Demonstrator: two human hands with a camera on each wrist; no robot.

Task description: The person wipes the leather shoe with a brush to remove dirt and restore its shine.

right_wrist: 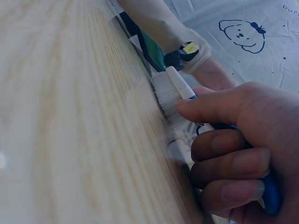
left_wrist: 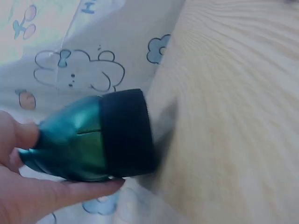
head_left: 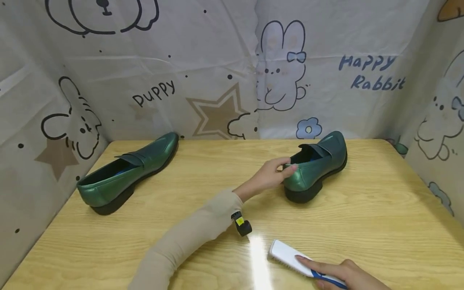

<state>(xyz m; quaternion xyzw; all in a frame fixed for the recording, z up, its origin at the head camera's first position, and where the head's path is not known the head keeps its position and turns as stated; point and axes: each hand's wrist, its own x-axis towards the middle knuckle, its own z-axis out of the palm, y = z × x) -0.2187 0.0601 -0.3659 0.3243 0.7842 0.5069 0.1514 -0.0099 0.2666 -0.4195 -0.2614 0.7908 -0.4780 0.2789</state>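
Observation:
Two green leather loafers with black soles are in the head view. My left hand (head_left: 270, 175) pinches the heel end of the right-hand loafer (head_left: 319, 165), thumb and fingers at its back rim. In the left wrist view the heel of this loafer (left_wrist: 88, 140) faces the camera, its dark sole toward the table. At the lower right of the head view, my right hand (head_left: 348, 274) grips a white and blue brush (head_left: 290, 255) by its handle, bristles downward. The right wrist view shows fingers curled round the blue handle and white bristles (right_wrist: 166, 93) beyond the thumb.
The other loafer (head_left: 127, 173) stands on the left of the wooden table (head_left: 203, 177), toe pointing to the back. A printed cloth (head_left: 217, 60) hangs behind the table and along both sides. A wrist camera (head_left: 242, 225) is strapped on the left sleeve.

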